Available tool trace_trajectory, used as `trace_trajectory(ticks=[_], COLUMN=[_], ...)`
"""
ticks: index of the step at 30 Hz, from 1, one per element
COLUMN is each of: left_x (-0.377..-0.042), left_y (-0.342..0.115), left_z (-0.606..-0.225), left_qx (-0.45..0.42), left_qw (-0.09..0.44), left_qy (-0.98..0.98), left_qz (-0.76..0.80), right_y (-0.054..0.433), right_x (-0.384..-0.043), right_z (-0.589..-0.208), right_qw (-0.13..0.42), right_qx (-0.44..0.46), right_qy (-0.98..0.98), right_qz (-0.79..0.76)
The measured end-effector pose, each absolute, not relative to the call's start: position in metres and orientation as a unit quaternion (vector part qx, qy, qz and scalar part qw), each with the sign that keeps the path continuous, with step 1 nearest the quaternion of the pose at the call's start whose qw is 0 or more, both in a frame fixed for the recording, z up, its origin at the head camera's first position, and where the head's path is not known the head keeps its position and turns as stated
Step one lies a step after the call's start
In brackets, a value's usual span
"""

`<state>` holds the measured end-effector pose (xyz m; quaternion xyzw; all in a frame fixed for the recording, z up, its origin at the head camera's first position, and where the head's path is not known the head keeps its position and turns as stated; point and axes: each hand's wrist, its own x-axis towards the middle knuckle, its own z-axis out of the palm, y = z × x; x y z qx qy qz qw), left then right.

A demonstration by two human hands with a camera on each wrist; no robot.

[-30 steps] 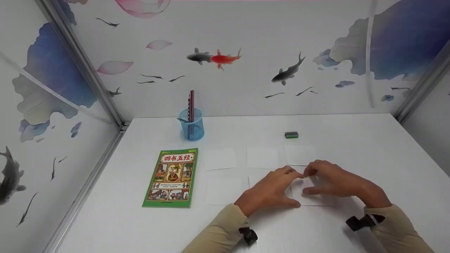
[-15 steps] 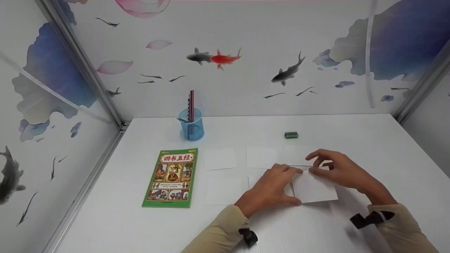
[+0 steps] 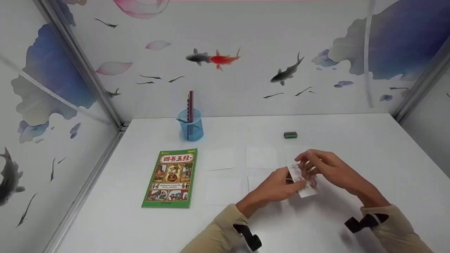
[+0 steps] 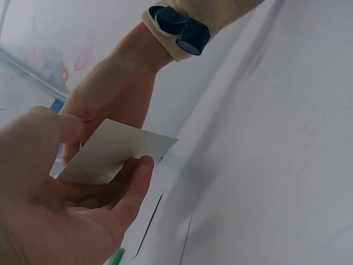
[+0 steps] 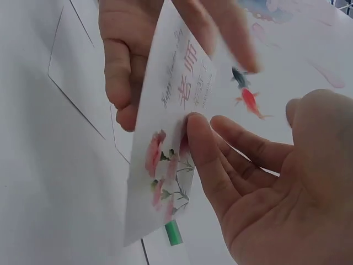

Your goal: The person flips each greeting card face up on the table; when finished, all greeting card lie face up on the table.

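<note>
A small greeting card (image 3: 306, 192), printed with pink flowers and Chinese characters, is raised and tilted between both hands over the table. My left hand (image 3: 272, 188) pinches it from the left, with the thumb over the printed face. From the right, my right hand (image 3: 332, 170) has its curled fingers at the card's upper edge. In the right wrist view a digit of my right hand (image 5: 287, 199) touches the printed side of the card (image 5: 157, 116). The left wrist view shows the card's blank back (image 4: 107, 154), with fingertips of my left hand (image 4: 66, 226) against it.
Several blank white cards lie in rows, including a near-left card (image 3: 223, 189) and a back card (image 3: 262, 158). Left of them lies a green comic-style book (image 3: 169, 179). Behind stand a blue mesh pen cup (image 3: 191, 133) and a small green-and-black block (image 3: 290, 135).
The card lay flat on the table, then its near edge lifted; now it is off the table, turned with its printed face showing. The left thumb has moved onto it.
</note>
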<state>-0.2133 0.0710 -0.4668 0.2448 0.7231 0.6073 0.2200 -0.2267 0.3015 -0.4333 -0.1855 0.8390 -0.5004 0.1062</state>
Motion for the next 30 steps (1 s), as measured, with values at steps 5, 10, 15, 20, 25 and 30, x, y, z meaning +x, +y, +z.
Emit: trace_trajectory(ticks=[5, 10, 15, 20, 25, 30], left_x=[-0.216, -0.218, -0.220, -0.220, -0.219, -0.220], left_y=[0.070, 0.070, 0.071, 0.069, 0.066, 0.064], left_z=[-0.473, -0.474, -0.473, -0.475, -0.477, -0.477], left_qx=[0.214, 0.158, 0.093, 0.106, 0.134, 0.144], left_qw=[0.236, 0.216, 0.171, 0.142, 0.112, 0.145], left_qy=[0.687, 0.666, 0.635, 0.674, 0.734, 0.724], left_qz=[0.653, 0.696, 0.747, 0.718, 0.657, 0.659], right_y=[0.303, 0.306, 0.310, 0.307, 0.302, 0.305], right_x=[-0.224, -0.228, -0.231, -0.227, -0.224, -0.224], right_z=[-0.440, -0.445, -0.444, -0.445, -0.446, -0.446], right_qw=[0.043, 0.006, 0.016, -0.002, -0.021, -0.007], right_qx=[-0.202, -0.165, -0.099, -0.151, -0.244, -0.234], right_qy=[0.880, 0.910, 0.923, 0.926, 0.910, 0.918], right_qz=[-0.428, -0.380, -0.371, -0.346, -0.334, -0.322])
